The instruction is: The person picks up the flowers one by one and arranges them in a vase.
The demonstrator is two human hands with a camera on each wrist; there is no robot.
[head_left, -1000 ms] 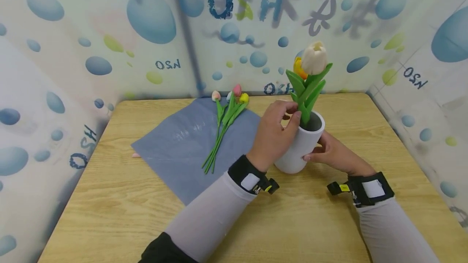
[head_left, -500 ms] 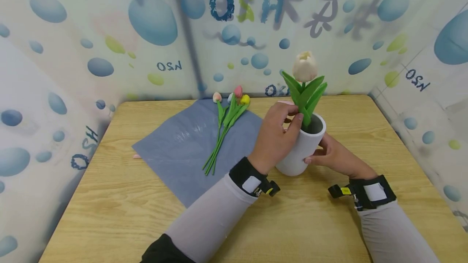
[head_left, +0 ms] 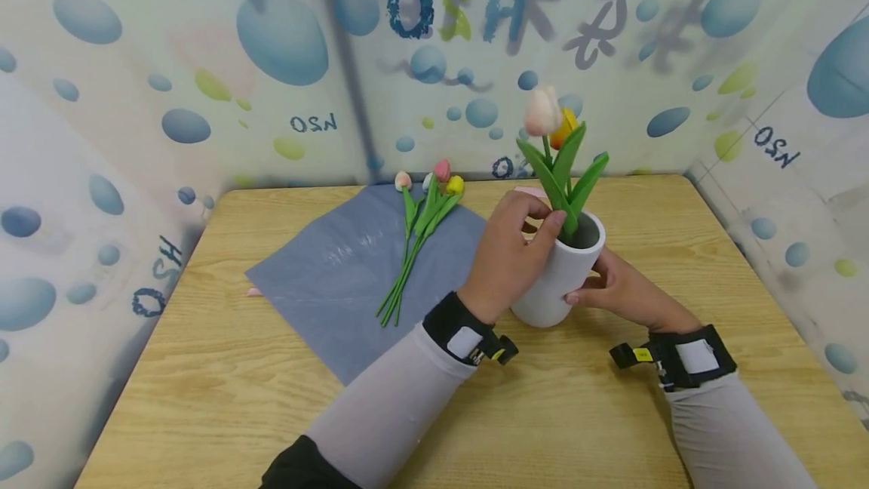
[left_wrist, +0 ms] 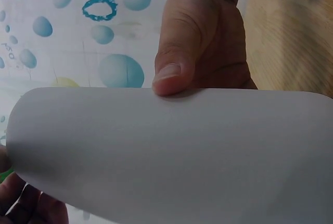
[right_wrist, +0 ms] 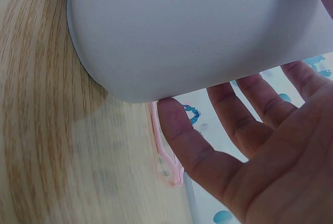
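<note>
Pinching the tulips point(head_left: 562, 168) at the mouth of the vase point(head_left: 550, 285), my left fingers point(head_left: 532, 204) have them at about one o'clock, long axis rising toward twelve, and sit nearer them than my right. My right fingers point(right_wrist: 229, 109) grasp the vase from four o'clock; it slants toward one. The right wrist view shows several meeting its side, mostly hidden in the head view.
</note>
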